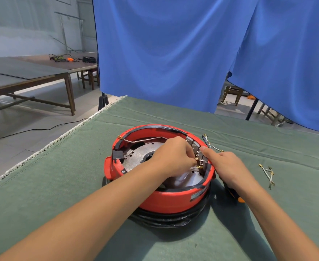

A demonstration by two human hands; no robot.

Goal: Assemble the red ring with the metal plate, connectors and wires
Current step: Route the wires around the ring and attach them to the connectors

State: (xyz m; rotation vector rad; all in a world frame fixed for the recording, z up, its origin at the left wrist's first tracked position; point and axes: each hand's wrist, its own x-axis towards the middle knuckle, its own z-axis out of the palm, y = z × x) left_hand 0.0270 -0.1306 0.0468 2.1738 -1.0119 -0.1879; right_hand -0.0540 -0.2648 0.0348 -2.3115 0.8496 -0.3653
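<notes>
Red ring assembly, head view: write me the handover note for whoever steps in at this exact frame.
Left hand: inside the red ring, fingers curled, pinching a brass wire terminal at the connectors on the ring's right inner wall.
Right hand: rests on the ring's right rim, fingers straight, steadying it beside the connectors.
Metal plate already sits in the ring; one wire runs along the far side.
Left to do: seat this terminal, then fit the loose wires and the second bundle lying on the green cloth to the right.
A black and orange tool lies under the right forearm.
</notes>
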